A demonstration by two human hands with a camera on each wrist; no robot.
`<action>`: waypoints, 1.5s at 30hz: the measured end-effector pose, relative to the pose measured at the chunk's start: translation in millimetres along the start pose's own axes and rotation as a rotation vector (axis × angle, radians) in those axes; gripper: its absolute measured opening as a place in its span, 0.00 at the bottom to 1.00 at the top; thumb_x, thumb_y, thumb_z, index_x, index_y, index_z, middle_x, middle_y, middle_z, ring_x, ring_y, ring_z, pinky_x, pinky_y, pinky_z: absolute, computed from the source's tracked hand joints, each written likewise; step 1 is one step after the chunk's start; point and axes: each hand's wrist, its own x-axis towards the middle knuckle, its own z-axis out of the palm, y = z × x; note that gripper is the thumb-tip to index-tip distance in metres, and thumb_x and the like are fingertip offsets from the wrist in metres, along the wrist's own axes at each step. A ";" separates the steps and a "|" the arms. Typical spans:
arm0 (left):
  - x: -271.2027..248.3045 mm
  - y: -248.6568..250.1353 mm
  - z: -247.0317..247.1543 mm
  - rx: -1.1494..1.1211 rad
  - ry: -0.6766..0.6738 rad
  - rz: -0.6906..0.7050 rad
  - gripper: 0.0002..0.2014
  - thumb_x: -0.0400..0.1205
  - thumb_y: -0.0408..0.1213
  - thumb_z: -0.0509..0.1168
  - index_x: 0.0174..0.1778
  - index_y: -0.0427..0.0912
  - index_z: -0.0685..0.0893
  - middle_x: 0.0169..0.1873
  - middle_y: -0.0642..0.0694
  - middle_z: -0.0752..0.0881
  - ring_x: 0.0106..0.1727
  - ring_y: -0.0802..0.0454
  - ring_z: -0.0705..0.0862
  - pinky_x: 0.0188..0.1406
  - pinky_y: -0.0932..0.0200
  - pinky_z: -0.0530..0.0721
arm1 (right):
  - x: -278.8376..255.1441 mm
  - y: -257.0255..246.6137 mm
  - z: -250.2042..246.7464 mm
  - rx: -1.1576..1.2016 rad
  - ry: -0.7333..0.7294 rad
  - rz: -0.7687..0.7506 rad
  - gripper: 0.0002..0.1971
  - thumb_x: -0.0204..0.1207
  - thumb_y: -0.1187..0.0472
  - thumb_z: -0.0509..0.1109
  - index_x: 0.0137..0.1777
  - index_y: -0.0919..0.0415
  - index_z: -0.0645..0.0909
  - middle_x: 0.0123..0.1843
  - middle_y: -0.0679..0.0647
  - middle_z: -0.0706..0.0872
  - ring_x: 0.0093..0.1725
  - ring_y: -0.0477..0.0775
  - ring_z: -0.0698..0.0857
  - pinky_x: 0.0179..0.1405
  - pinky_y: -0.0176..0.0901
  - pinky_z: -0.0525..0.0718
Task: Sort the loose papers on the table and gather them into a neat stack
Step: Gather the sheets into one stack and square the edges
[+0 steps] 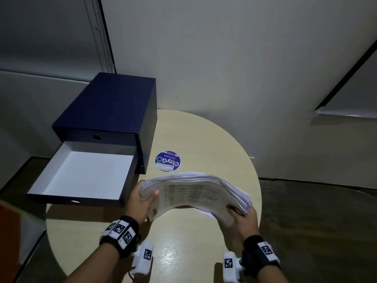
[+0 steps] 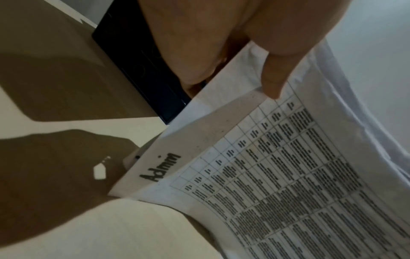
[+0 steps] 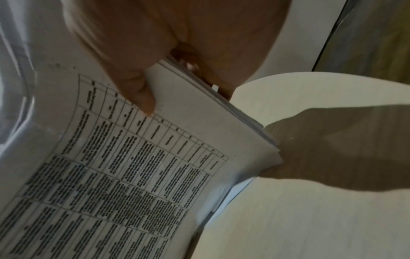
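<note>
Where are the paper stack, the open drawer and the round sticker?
paper stack (image 1: 195, 193): head view, on the printed top sheet.
open drawer (image 1: 85, 172): head view, on its white inner floor.
round sticker (image 1: 167, 161): head view, on its blue middle.

drawer box (image 1: 110, 111) left on table (image 1: 183, 242) | sticker (image 1: 167, 161) right of it

Printed paper stack (image 1: 195, 193) (matt) above glossy pale tabletop (image 1: 183, 252).
</note>
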 end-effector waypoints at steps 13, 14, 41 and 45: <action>7.9 4.1 -1.8 -0.043 0.031 0.053 0.14 0.81 0.26 0.69 0.56 0.48 0.79 0.53 0.39 0.85 0.55 0.40 0.85 0.43 0.40 0.90 | 24.3 18.6 -9.0 -0.243 0.001 -0.102 0.20 0.75 0.79 0.72 0.52 0.50 0.83 0.42 0.38 0.92 0.44 0.42 0.90 0.43 0.35 0.85; 8.4 3.7 -1.1 -0.033 0.018 0.035 0.14 0.81 0.26 0.69 0.55 0.49 0.78 0.53 0.40 0.84 0.56 0.39 0.85 0.45 0.36 0.90 | 21.1 16.8 -6.8 -0.225 -0.014 -0.083 0.20 0.75 0.81 0.71 0.52 0.52 0.82 0.39 0.37 0.92 0.42 0.42 0.90 0.38 0.29 0.84; 21.9 16.6 8.1 -0.003 0.174 0.171 0.03 0.83 0.42 0.68 0.45 0.51 0.85 0.45 0.51 0.88 0.48 0.46 0.84 0.45 0.47 0.82 | 48.6 16.3 -3.5 -0.103 0.340 -0.162 0.04 0.81 0.64 0.71 0.47 0.55 0.84 0.45 0.51 0.87 0.45 0.51 0.84 0.39 0.42 0.81; 21.2 22.7 8.9 0.009 0.190 0.164 0.04 0.83 0.44 0.67 0.45 0.51 0.86 0.45 0.50 0.89 0.49 0.42 0.85 0.46 0.42 0.86 | 51.2 20.7 -9.0 -0.152 0.325 -0.145 0.02 0.83 0.60 0.70 0.50 0.52 0.84 0.48 0.49 0.87 0.48 0.48 0.84 0.43 0.45 0.81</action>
